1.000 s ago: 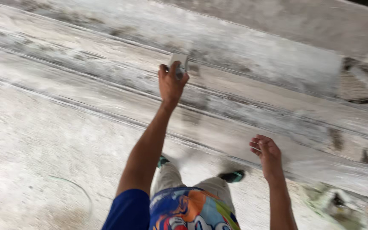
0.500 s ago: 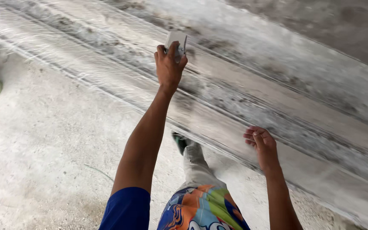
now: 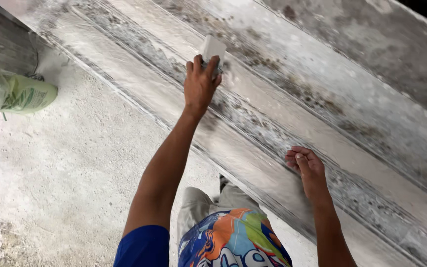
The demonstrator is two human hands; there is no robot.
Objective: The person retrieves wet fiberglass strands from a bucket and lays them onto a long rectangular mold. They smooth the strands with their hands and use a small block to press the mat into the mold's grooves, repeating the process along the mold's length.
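The small pale block (image 3: 211, 48), flat and squared, sits pressed against the long dusty moulded strip (image 3: 292, 123) at the far middle of the scene. It looks light, stiff and a little chalky, so likely to slide if held loosely; its near edges offer the best hold. The left hand (image 3: 199, 84) has its grip clamped on that near end. The right hand (image 3: 306, 167) hovers nearer, fingers loosely curled, holding nothing. A green sack (image 3: 13, 94) lies on the floor far left.
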